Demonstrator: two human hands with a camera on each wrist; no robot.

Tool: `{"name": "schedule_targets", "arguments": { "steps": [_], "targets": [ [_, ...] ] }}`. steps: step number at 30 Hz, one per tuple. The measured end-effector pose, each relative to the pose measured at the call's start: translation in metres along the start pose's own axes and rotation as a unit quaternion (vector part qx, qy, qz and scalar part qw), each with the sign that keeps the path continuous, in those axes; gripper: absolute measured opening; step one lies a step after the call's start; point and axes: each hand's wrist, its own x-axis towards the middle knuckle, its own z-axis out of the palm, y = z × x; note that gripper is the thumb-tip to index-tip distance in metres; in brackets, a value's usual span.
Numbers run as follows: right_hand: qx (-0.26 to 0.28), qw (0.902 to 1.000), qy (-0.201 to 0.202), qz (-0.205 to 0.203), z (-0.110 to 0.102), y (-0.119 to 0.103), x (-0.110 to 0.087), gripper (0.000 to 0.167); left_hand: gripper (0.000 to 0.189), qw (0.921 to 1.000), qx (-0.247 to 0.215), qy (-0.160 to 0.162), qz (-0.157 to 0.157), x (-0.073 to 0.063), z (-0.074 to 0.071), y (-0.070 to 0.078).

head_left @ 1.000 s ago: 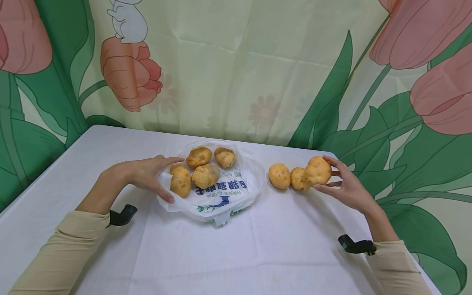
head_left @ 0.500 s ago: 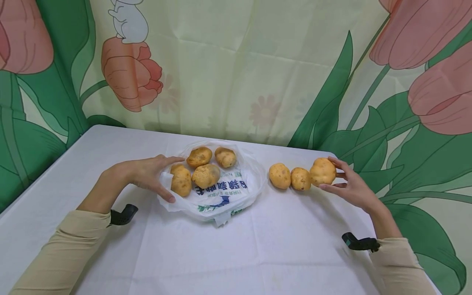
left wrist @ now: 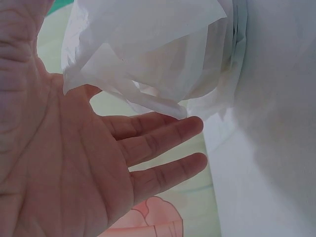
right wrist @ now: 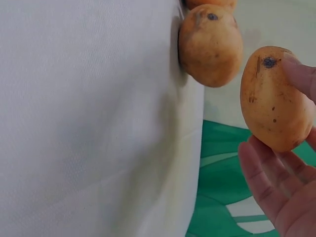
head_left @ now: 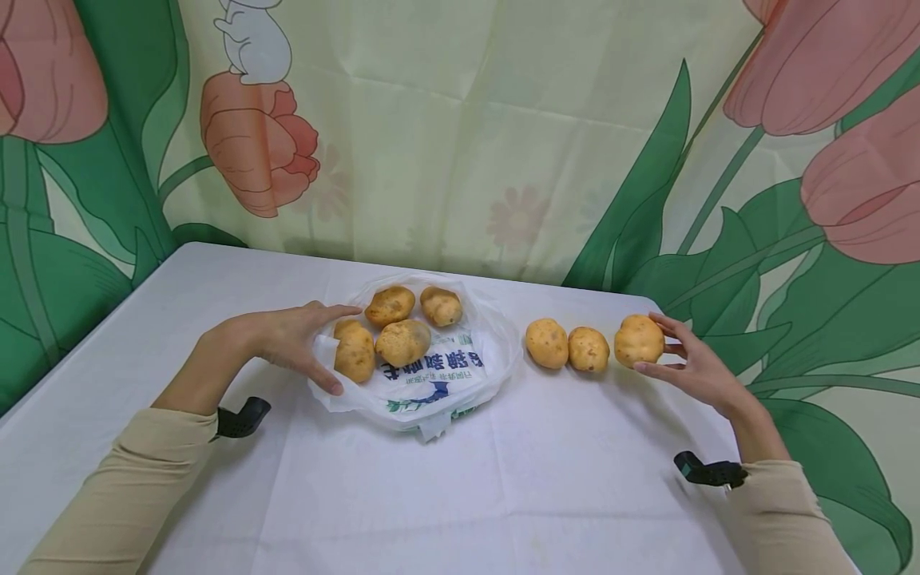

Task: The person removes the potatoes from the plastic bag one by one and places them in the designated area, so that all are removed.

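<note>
My right hand [head_left: 693,369] holds a potato [head_left: 639,342] between thumb and fingers at the table's right side. In the right wrist view that potato [right wrist: 271,101] shows a dark spot and stands off the tablecloth. To its left two potatoes rest on the cloth, a smaller one [head_left: 588,349] and a larger one [head_left: 546,343]. My left hand [head_left: 298,343] is at the left rim of a white plastic bag [head_left: 449,395], thumb and fingers spread. Up close, its straight fingers [left wrist: 163,140] lie against the bag's edge. Several potatoes [head_left: 403,343] sit in the bag.
A white cloth [head_left: 402,503] covers the table. Behind it hangs a curtain [head_left: 431,160] printed with tulips and a rabbit. The table's right edge runs close by my right hand.
My right hand has moved rightward with its potato, which overlapped the smaller potato before and now shows a gap from it. The left hand and bag look unchanged.
</note>
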Motion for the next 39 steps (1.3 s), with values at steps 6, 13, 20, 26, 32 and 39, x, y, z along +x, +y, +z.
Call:
{"name": "schedule_targets", "arguments": {
  "steps": [6, 13, 20, 26, 32, 39],
  "targets": [
    [0.001, 0.9998, -0.011, 0.016, -0.003, 0.007, 0.001, 0.096, 0.123, 1.0000, 0.001, 0.000, 0.001, 0.000, 0.000, 0.000],
    [-0.003, 0.9994, -0.025, 0.024, -0.005, 0.015, 0.004, 0.094, 0.124, 1.0000, 0.000, 0.000, -0.002, 0.001, 0.001, 0.000],
    [-0.016, 0.9985, -0.043, 0.031, -0.006, 0.019, 0.006, 0.093, 0.125, 1.0000, -0.002, -0.001, -0.005, 0.002, 0.001, 0.000],
    [-0.025, 0.9974, -0.056, 0.038, -0.007, 0.023, 0.008, 0.093, 0.125, 1.0000, -0.003, -0.001, -0.002, 0.002, 0.001, 0.000],
    [-0.019, 0.9969, -0.069, 0.033, -0.007, 0.027, 0.009, 0.090, 0.125, 1.0000, -0.003, -0.001, -0.006, 0.002, 0.001, 0.000],
    [-0.008, 0.9957, -0.084, 0.038, -0.005, 0.033, 0.009, 0.090, 0.125, 1.0000, 0.001, -0.002, -0.008, 0.002, 0.000, 0.000]
  ]
}}
